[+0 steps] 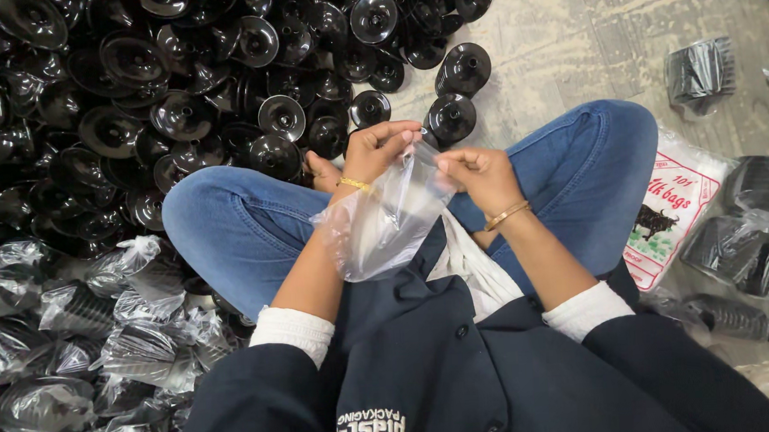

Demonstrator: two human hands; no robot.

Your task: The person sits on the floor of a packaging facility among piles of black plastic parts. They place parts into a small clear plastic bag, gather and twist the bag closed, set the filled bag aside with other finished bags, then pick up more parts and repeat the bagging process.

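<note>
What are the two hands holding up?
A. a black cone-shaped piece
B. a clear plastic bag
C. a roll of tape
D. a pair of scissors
B: the left hand and the right hand each pinch the top edge of a clear plastic bag, which hangs empty above the lap, while the black cone-shaped pieces lie heaped on the floor beyond the knees.

hands: two, the left hand (379,148) and the right hand (482,174)
clear bag (383,225): one held
bangles: two
loose black caps (133,98): too many to count
</note>
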